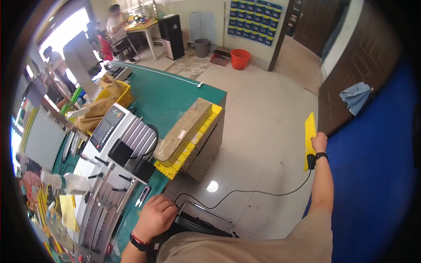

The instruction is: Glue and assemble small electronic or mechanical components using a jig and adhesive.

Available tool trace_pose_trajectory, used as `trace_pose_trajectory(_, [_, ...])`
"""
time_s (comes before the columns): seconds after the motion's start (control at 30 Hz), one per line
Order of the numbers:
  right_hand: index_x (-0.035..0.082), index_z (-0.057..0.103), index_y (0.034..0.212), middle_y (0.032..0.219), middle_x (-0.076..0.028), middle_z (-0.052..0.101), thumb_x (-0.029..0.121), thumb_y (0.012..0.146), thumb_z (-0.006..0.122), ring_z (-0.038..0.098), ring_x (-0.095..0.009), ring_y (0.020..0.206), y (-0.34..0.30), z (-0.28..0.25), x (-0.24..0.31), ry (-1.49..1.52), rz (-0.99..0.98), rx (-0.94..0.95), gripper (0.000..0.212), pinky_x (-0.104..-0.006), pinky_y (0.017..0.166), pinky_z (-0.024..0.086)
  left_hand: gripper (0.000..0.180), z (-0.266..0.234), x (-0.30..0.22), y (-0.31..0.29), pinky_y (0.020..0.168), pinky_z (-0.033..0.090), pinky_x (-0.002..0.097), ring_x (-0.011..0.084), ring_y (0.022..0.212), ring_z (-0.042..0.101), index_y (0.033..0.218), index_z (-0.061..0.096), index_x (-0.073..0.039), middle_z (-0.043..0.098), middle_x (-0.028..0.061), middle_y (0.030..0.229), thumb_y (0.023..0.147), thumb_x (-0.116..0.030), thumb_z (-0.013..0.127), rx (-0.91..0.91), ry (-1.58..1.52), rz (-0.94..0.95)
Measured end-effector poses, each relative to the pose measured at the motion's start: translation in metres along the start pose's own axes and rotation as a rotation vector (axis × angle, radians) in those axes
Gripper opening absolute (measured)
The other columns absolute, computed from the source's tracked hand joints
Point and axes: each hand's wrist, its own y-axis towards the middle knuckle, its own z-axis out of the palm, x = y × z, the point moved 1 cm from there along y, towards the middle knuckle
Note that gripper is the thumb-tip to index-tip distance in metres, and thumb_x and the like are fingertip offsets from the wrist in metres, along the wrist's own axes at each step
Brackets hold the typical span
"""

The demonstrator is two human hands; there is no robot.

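Stretched out to the right, my right hand grips a flat yellow panel, held upright over the floor. A black plug-like block sits at the panel's lower end, beside my wrist. From it a thin black cable sags leftward to near my left hand. That hand is closed in a loose fist by the green table's near edge; whatever its fingers hold, if anything, is hidden. Just beyond it lie small thread snips with a dark, pink-edged handle.
A white-and-grey machine with a display stands left on the green table. A long brown wrapped bundle lies over yellow strips at the table's right edge. A red bucket stands at the back; people work far left.
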Motion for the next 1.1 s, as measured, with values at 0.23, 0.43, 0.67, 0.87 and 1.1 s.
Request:
trace_pose_trajectory(0.23, [0.006,0.074,0.124,0.128,-0.023,0.076,0.019,0.096,0.072,0.073,-0.045,0.121,0.005,-0.023,-0.101,-0.116,0.327,-0.096,0.031,-0.0532,0.101,0.06,0.012,0.027,0.006,-0.041,0.087,0.056,0.0415,0.0279,0.097,0.071,0.092,0.073,-0.008,0.073,0.006,0.096,0.083,-0.01,0.08,0.074,-0.16,-0.092])
trace_pose_trajectory(0.43, [0.006,0.072,0.126,0.131,-0.02,0.076,0.019,0.099,0.067,0.073,-0.042,0.122,-0.041,-0.012,-0.207,-0.225,0.452,-0.044,0.03,-0.0529,0.102,0.06,0.01,0.059,0.01,-0.063,0.085,0.056,0.0423,0.0299,0.096,0.071,0.096,0.076,-0.009,0.074,0.0075,0.096,0.089,-0.016,0.08,0.195,-0.215,-0.122])
trace_pose_trajectory(0.67, [-0.002,0.079,0.119,0.126,-0.026,0.077,0.02,0.096,0.069,0.075,-0.043,0.117,-0.03,-0.015,-0.24,-0.111,0.551,-0.053,0.034,-0.0493,0.098,0.06,0.014,0.084,0.018,-0.111,0.088,0.057,0.0446,0.0337,0.097,0.07,0.1,0.078,-0.007,0.075,0.0113,0.097,0.094,-0.02,0.076,0.291,-0.324,-0.249])
trace_pose_trajectory(0.87, [-0.009,0.079,0.111,0.112,-0.022,0.082,0.027,0.09,0.077,0.078,-0.036,0.098,0.058,-0.005,-0.171,0.705,0.529,-0.194,0.042,-0.0454,0.088,0.059,0.014,0.081,0.03,-0.147,0.091,0.058,0.0456,0.0366,0.1,0.072,0.104,0.079,-0.003,0.078,0.0151,0.103,0.097,-0.015,0.075,0.273,-0.5,-0.4])
trace_pose_trajectory(1.1, [-0.002,0.08,0.109,0.107,-0.023,0.081,0.025,0.096,0.074,0.078,-0.04,0.098,0.139,0.019,0.111,0.545,0.022,-0.412,0.03,-0.0486,0.087,0.059,0.015,0.086,0.048,-0.211,0.093,0.058,0.0445,0.0365,0.104,0.073,0.106,0.079,-0.001,0.078,0.0171,0.106,0.098,-0.011,0.073,0.268,-0.565,-0.626])
